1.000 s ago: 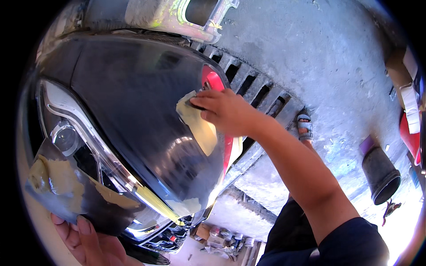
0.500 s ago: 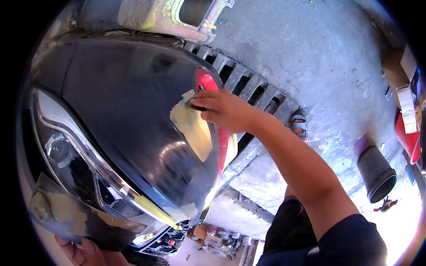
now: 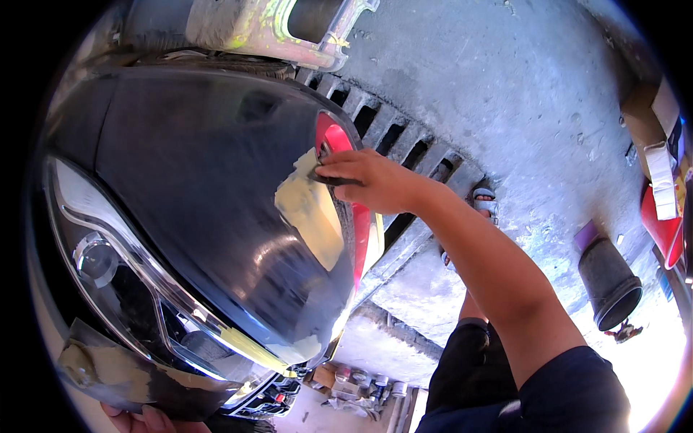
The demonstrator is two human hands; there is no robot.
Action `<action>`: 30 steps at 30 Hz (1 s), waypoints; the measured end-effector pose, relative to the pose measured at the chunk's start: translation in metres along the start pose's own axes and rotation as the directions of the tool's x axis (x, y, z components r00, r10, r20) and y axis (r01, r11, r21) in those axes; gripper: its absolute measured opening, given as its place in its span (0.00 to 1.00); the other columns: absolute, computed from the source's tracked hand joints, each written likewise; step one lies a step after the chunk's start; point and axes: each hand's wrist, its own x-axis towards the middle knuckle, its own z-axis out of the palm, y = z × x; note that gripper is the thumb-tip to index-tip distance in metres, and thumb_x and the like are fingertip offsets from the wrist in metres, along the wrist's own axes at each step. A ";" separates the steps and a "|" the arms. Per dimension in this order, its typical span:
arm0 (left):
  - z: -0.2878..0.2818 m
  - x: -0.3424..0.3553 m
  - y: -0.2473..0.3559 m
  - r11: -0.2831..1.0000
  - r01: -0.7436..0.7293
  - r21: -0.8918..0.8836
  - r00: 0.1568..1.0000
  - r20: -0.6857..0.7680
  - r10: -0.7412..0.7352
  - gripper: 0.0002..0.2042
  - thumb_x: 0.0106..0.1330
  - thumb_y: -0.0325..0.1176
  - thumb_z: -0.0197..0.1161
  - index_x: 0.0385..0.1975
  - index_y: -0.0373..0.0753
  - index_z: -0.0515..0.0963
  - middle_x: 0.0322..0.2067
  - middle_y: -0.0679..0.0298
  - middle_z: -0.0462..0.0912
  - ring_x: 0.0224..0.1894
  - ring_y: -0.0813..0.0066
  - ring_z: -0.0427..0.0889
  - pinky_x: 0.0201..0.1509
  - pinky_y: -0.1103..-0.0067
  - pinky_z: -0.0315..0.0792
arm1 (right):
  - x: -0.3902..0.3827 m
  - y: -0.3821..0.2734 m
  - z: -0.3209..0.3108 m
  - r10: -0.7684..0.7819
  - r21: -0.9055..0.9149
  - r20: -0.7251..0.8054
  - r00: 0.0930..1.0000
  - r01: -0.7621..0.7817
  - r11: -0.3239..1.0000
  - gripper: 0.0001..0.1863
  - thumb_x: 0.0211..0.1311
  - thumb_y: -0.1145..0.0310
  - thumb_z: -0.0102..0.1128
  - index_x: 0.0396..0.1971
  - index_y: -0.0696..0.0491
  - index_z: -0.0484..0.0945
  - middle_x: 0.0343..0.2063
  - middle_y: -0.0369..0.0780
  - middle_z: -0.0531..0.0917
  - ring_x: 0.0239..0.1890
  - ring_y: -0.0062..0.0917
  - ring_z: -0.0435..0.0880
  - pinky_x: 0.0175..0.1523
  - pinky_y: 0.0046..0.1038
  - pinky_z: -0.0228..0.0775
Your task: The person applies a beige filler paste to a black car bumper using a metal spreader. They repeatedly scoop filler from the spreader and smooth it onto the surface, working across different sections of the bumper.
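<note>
My right hand (image 3: 368, 180) grips a thin dark spreader (image 3: 330, 179) against a cream-yellow filler patch (image 3: 310, 224) on a dark car body panel (image 3: 202, 151), beside a red area (image 3: 332, 130) along the panel's edge. At the bottom left, my left hand (image 3: 144, 422) holds a dark flat board (image 3: 137, 372) smeared with filler. The board sits in front of the car's headlight (image 3: 123, 267), which has chrome trim and yellow masking tape (image 3: 249, 346) near its lower end.
A loose panel (image 3: 245, 29) lies at the top. Right of the car are a slotted drain cover (image 3: 382, 130), concrete floor (image 3: 520, 86), a dark bucket (image 3: 610, 285), cardboard boxes (image 3: 639, 115) and a red object (image 3: 657, 231). Assorted cans (image 3: 361, 386) stand at the bottom.
The board in my left hand has moved lower in the picture, uncovering more of the headlight. My right hand stays at the filler patch with a slight shift, while the whole view has shifted slightly.
</note>
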 end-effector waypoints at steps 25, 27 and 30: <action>-0.008 -0.001 -0.009 0.969 -0.143 0.199 0.990 0.019 0.142 0.27 0.65 0.36 0.55 0.61 0.28 0.62 0.59 0.47 0.67 0.61 0.52 0.67 0.64 0.61 0.61 | -0.004 -0.032 0.008 0.095 -0.004 -0.045 0.994 -0.095 0.995 0.22 0.64 0.64 0.53 0.57 0.55 0.72 0.58 0.44 0.72 0.58 0.42 0.69 0.64 0.39 0.59; -0.015 -0.003 -0.009 0.960 -0.138 0.244 0.990 0.007 0.140 0.26 0.65 0.36 0.55 0.61 0.29 0.63 0.60 0.47 0.67 0.62 0.52 0.67 0.65 0.61 0.61 | -0.014 -0.033 0.019 0.118 -0.007 -0.069 0.991 -0.119 0.993 0.22 0.63 0.62 0.53 0.57 0.50 0.74 0.59 0.41 0.71 0.59 0.42 0.69 0.62 0.39 0.62; -0.027 -0.004 -0.013 0.965 -0.158 0.211 0.987 0.014 0.158 0.25 0.66 0.36 0.55 0.61 0.31 0.64 0.60 0.49 0.67 0.63 0.53 0.66 0.66 0.60 0.59 | -0.026 -0.030 0.032 0.099 0.009 -0.115 0.988 -0.099 0.995 0.22 0.61 0.61 0.55 0.56 0.47 0.75 0.59 0.39 0.71 0.58 0.42 0.69 0.60 0.40 0.65</action>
